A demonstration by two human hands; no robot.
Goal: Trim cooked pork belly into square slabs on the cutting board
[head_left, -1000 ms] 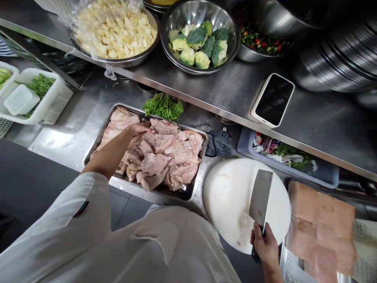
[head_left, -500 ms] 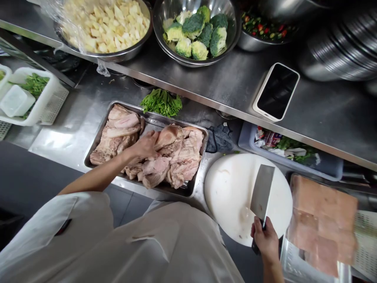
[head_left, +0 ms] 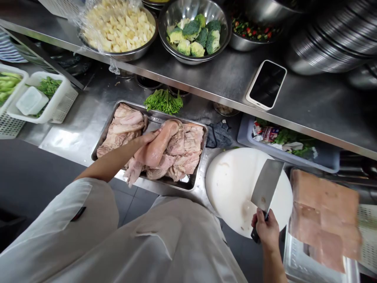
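Observation:
My left hand (head_left: 150,136) grips a piece of cooked pork (head_left: 160,143) with its smooth skin side up, raised a little above the metal tray (head_left: 193,184). The fingers are partly hidden behind the meat. More cooked pork (head_left: 119,127) lies at the tray's left end, and further pieces (head_left: 187,149) fill its right side. In my right hand (head_left: 266,228) is the black handle of a cleaver (head_left: 268,184). Its broad blade is over the round white chopping board (head_left: 226,188), to the right of the tray.
A steel shelf (head_left: 206,84) runs above the counter, bearing potato chunks (head_left: 120,27), broccoli (head_left: 191,33), a phone (head_left: 266,84) and stacked bowls (head_left: 332,39). Leafy greens (head_left: 163,101) sit behind the tray. Right of the board are skin-on meat slabs (head_left: 324,212); behind it, a grey-blue bin (head_left: 326,161).
My left hand has taken hold of a pork piece and lifted and turned it, so its skin now shows. The cleaver has tilted slightly in my right hand. The view has shifted a little.

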